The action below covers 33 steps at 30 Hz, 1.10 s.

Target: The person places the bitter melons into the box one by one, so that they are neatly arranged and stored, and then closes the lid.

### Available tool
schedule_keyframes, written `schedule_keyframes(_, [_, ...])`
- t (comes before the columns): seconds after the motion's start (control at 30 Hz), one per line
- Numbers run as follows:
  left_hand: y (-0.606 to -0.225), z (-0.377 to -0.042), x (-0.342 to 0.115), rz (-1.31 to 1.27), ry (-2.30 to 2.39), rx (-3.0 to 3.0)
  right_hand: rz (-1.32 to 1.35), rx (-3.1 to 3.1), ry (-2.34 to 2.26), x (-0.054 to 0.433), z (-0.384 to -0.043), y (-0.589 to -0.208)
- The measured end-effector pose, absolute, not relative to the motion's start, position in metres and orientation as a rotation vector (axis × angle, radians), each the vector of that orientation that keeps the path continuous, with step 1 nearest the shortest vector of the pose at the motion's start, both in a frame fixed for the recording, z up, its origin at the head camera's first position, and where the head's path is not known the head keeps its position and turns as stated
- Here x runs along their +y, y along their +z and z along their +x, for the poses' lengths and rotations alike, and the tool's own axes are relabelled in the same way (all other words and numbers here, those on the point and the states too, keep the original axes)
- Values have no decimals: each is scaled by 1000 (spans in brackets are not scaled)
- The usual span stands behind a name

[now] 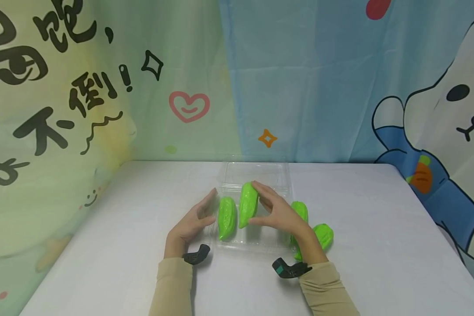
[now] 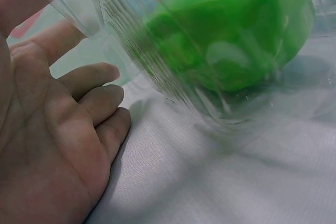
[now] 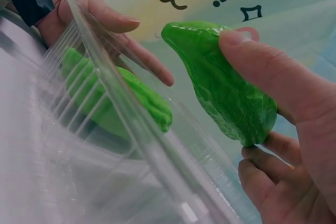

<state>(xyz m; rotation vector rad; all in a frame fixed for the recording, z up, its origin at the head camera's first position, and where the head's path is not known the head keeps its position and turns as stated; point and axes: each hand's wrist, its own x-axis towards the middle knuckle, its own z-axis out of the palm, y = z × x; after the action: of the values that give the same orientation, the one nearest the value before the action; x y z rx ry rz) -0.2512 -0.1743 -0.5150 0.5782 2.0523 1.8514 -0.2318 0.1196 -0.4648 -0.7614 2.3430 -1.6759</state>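
My right hand pinches a glossy green, ridged vegetable, thumb on one side and fingers on the other. It is held tilted above a clear plastic box. A similar green vegetable lies inside the box on its left side. Beside the box's left wall is my left hand, palm toward it and fingers loosely extended, holding nothing. In the left wrist view, the green vegetable shows through the clear wall. Whether the left fingertips touch the box I cannot tell.
Right of the box, more green vegetables lie on the white table, partly hidden by my right wrist. The box's clear lid is folded back toward a printed curtain. Dark bands sit on both wrists.
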Motion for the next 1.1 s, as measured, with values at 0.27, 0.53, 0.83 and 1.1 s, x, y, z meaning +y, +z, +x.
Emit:
schedule_keyframes(0.27, [-514,-251,-174,550,1862,2051,-744,2400,-1623,112,-232,-467])
schedule_keyframes(0.53, [-515,-251,-172,533,1867,2049,-735,2513,-1466,105,-234,-471])
schedule_keyframes(0.83, [-516,-252,-173,557,1878,2035,-751,2690,-1176,98,-231,-472])
schedule_keyframes(1.1, [-515,-252,-173,556,1883,2025,-748,2703,-1155,99,-232,-475])
